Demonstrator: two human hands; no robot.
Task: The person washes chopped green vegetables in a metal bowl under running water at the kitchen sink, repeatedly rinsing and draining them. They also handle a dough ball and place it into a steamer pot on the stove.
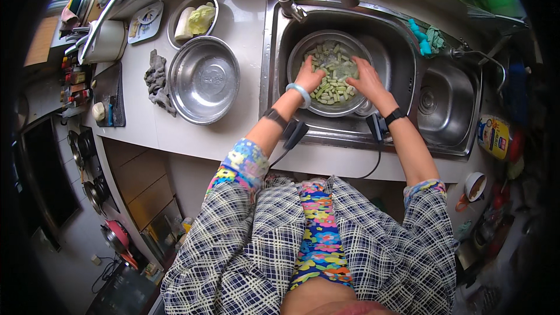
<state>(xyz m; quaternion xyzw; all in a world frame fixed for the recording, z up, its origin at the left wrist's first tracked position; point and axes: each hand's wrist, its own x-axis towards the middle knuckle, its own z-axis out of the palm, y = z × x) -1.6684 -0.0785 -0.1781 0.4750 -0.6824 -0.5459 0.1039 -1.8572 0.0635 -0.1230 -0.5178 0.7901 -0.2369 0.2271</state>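
Observation:
A round metal basin (299, 101) stands in the large sink bowl, with many short pieces of cut green vegetable (334, 89) lying in water inside it. At the basin's left side is my left hand (311, 78), fingers spread among the pieces, a pale bangle (299, 95) on the wrist. My right hand (367, 79) reaches into the right side, its fingers apart and partly over the pieces. Neither hand shows a grip on anything, though some fingertips are hard to make out in the water.
The faucet (294, 8) overhangs the sink's back edge. Left on the counter are a metal bowl (205, 81), a smaller bowl holding cabbage (201, 18) and a grey cloth (158, 81). A smaller sink bowl (444, 100) and a teal cloth (435, 40) are at the right.

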